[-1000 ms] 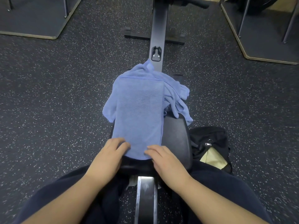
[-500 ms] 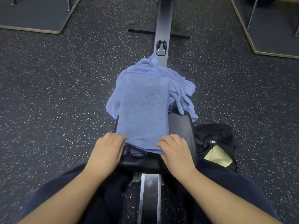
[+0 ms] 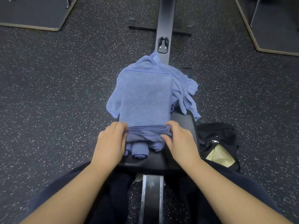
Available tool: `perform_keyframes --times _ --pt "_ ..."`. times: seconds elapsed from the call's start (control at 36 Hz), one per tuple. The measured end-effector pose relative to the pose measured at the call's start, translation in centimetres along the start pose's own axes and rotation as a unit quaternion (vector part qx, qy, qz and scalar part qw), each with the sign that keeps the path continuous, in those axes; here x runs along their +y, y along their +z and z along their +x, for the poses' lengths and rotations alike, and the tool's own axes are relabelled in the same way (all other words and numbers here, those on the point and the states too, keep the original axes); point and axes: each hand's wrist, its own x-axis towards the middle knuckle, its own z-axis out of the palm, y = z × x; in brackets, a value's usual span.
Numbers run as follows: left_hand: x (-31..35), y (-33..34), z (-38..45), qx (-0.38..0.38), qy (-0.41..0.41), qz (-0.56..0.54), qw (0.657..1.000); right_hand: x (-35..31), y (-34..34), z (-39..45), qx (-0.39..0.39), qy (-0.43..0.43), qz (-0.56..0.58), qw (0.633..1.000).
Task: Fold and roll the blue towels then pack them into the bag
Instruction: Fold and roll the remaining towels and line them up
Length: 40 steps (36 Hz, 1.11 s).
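A folded blue towel (image 3: 145, 97) lies lengthwise on the black padded seat (image 3: 182, 120) in front of me. Its near end is turned over into a short roll (image 3: 145, 133). My left hand (image 3: 110, 143) grips the roll's left end and my right hand (image 3: 179, 141) grips its right end. Under the roll's near edge lie rolled blue towels (image 3: 140, 151). More loose blue towels (image 3: 184, 94) lie crumpled beneath and to the right of the folded one. The black bag (image 3: 216, 139) sits open on the floor right of the seat, with something yellow inside.
The seat sits on a rail (image 3: 165, 21) that runs away from me across a dark speckled floor (image 3: 56, 94). Raised platforms lie at the far left (image 3: 32, 13) and far right (image 3: 275, 29). My legs straddle the near rail.
Both hands moved forward along the seat and turned the towel's near end over into a roll. The rolled towels beneath came into view.
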Motion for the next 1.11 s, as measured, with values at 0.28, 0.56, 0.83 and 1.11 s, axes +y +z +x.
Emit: perform_keyframes --times 0.28,0.56,0.83,1.11 --pt "-0.2 1.6 1.4 -0.01 0.064 0.092 0.994 -0.7 0.9 -0.1 0.128 -0.081 -0.023 0.988" --pt "-0.6 1.7 1.2 0.014 0.065 0.072 0.995 -0.7 1.8 -0.5 0.036 -0.07 -0.044 0.996" --pt "-0.7 1.5 0.6 0.026 0.101 0.061 0.993 -0.3 0.6 -1.8 0.029 -0.103 -0.084 0.991" --pt "-1.2 0.5 -1.3 0.002 0.249 0.148 0.957 -1.4 -0.2 -3.8 -0.087 0.003 -0.008 0.996"
